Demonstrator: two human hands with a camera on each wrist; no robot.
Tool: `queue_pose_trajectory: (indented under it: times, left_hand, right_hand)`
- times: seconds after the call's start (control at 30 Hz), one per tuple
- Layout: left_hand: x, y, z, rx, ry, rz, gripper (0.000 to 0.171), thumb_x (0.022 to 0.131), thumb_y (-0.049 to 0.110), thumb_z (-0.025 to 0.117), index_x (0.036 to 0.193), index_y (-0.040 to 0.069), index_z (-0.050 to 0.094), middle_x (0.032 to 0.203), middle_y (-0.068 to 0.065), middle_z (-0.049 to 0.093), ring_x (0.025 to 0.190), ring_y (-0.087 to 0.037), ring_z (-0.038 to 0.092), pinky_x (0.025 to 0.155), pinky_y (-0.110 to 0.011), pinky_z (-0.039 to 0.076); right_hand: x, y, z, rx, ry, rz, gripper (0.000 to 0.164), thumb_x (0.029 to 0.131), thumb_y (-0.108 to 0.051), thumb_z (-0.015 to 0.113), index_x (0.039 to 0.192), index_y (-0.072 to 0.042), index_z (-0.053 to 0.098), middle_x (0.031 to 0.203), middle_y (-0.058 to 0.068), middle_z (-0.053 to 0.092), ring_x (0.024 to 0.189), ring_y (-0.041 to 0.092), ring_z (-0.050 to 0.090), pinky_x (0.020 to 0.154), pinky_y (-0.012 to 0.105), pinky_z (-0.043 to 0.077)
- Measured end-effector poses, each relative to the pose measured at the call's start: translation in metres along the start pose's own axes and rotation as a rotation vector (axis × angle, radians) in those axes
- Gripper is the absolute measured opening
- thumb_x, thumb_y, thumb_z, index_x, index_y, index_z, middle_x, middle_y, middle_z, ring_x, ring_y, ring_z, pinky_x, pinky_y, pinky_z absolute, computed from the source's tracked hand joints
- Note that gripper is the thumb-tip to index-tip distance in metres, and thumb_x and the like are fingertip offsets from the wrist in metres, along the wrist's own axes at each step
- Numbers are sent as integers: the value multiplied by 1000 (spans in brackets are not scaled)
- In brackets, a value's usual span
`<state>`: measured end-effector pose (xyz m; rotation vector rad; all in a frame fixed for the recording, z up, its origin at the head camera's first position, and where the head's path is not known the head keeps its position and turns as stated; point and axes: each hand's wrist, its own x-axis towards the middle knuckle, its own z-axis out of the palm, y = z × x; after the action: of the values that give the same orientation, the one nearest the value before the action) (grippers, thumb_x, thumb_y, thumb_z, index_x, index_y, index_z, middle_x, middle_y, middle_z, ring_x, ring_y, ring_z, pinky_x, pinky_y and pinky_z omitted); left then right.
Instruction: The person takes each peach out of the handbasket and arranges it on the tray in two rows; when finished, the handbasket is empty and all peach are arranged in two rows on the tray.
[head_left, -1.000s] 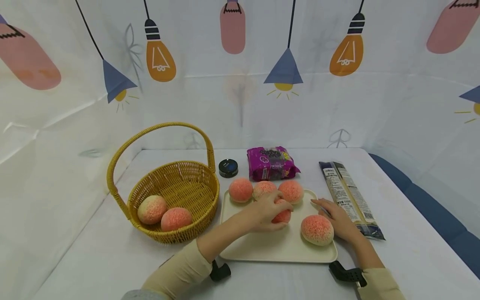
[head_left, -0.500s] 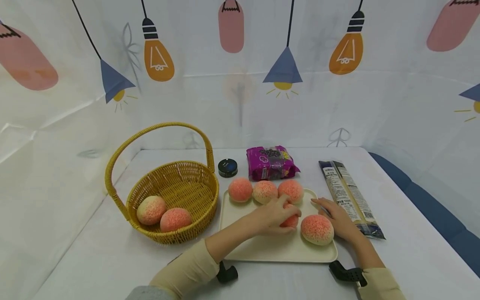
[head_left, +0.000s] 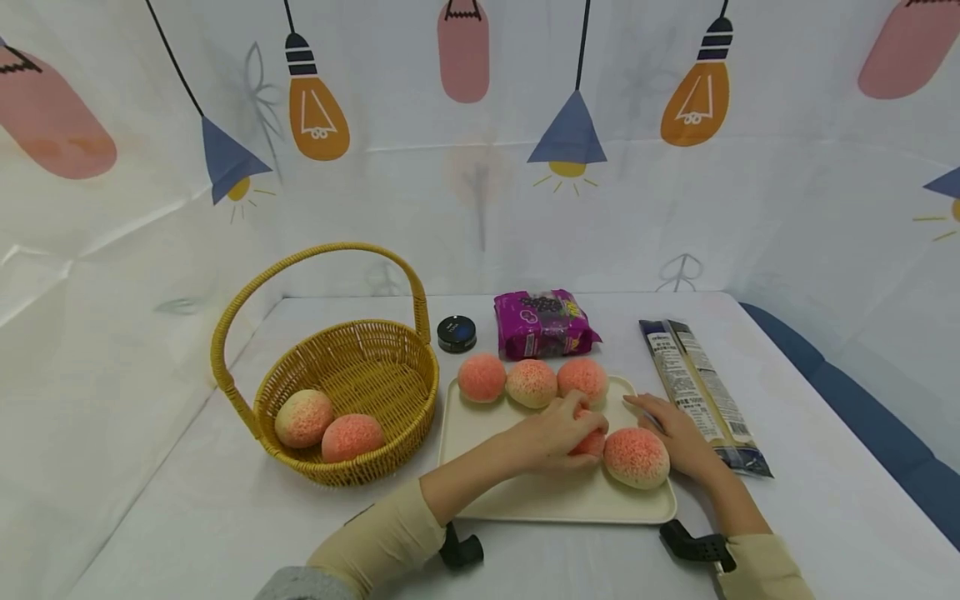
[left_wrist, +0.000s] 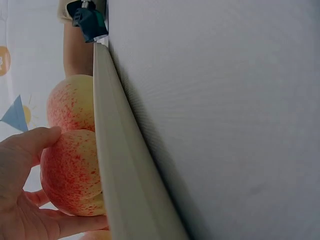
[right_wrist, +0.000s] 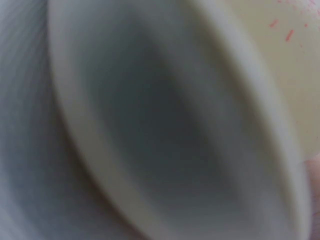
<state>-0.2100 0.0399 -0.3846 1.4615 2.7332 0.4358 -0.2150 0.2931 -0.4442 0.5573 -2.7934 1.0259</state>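
On the cream tray (head_left: 555, 502), my left hand (head_left: 557, 435) grips a pink-speckled peach (left_wrist: 72, 172), thumb on one side and fingers on the other. This peach touches or nearly touches a larger peach (head_left: 637, 458) at the tray's right. Three more peaches (head_left: 532, 383) line the tray's far edge. My right hand (head_left: 681, 440) holds the tray's right rim, though its grip is partly hidden. Close up and blurred, the rim fills most of the right wrist view. To the left, two peaches (head_left: 352, 438) lie in a wicker basket (head_left: 390, 358).
Behind the tray are a purple snack packet (head_left: 543, 325) and a round black tin (head_left: 456, 334). A long, flat printed packet (head_left: 705, 396) lies right of the tray. The basket's tall handle (head_left: 330, 248) arches over it. A blue seat (head_left: 862, 408) stands past the table's right edge.
My left hand has moved right with its peach, bringing it up beside the larger one. My right hand stays at the tray's rim.
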Motion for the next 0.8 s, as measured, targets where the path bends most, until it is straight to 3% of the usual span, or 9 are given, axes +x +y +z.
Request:
queue_pose_trajectory:
  times: [0.23, 0.4, 0.5, 0.7, 0.8]
  left_hand:
    - [-1, 1, -4, -31, -54, -85, 57, 86, 47, 56, 136, 24, 39, 137, -9, 32, 112, -22, 46, 77, -26, 46]
    - [-7, 1, -11, -12, -41, -103, 64, 85, 51, 55, 140, 24, 35, 139, -8, 32, 118, -25, 44, 82, -31, 47]
    - [-13, 1, -17, 19, -20, -110, 65, 84, 53, 56, 139, 24, 37, 135, -7, 37, 117, -21, 45, 83, -32, 47]
    - [-25, -4, -27, 81, 3, -135, 56, 85, 46, 59, 134, 25, 42, 128, -3, 47, 104, -15, 54, 74, -29, 49]
    - [-32, -9, -28, 97, 16, -139, 53, 85, 45, 59, 132, 23, 45, 128, -2, 48, 108, -14, 52, 76, -28, 49]
  right_hand:
    - [-1, 1, 1, -15, 4, -2, 35, 95, -15, 47, 128, -3, 51, 131, 30, 41, 121, 49, 34, 93, 65, 25]
    - [0, 1, 2, -13, -1, -6, 35, 95, -14, 46, 128, -3, 50, 131, 31, 41, 121, 49, 34, 93, 65, 25]
    - [0, 2, 3, -7, -4, -16, 35, 95, -14, 46, 128, -2, 50, 131, 31, 41, 121, 49, 34, 94, 64, 25]
    - [1, 3, 1, -4, 4, -28, 35, 95, -13, 46, 127, -1, 51, 130, 31, 41, 120, 50, 35, 94, 64, 25]
    - [1, 2, 0, -3, -4, -24, 35, 95, -13, 46, 128, -1, 50, 130, 31, 41, 120, 50, 34, 94, 64, 25]
